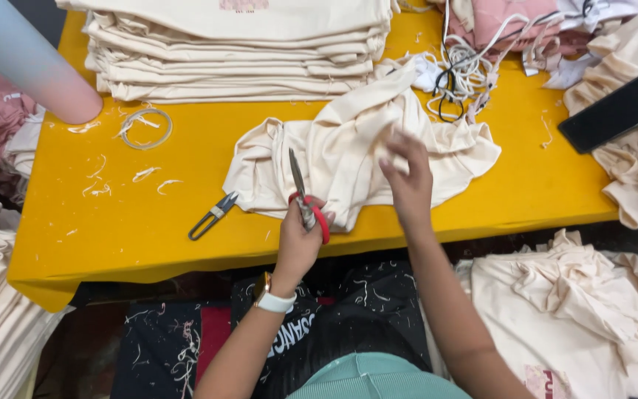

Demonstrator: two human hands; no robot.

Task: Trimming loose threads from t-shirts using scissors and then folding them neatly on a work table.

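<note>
red-handled scissors (306,203) were gripped closed in the left hand (298,240), blades pointing up over the cream garment (356,151). a fold of that garment was pinched by the right hand (410,185). the garment was spread mid-table; thread snips (213,216) lay left of it, folded stacks (238,52) behind. cloth is best held taut, with only loose threads cut.

One head camera looks steeply down from above the person – close over the yellow worktop (149,214) and both forearms
</note>
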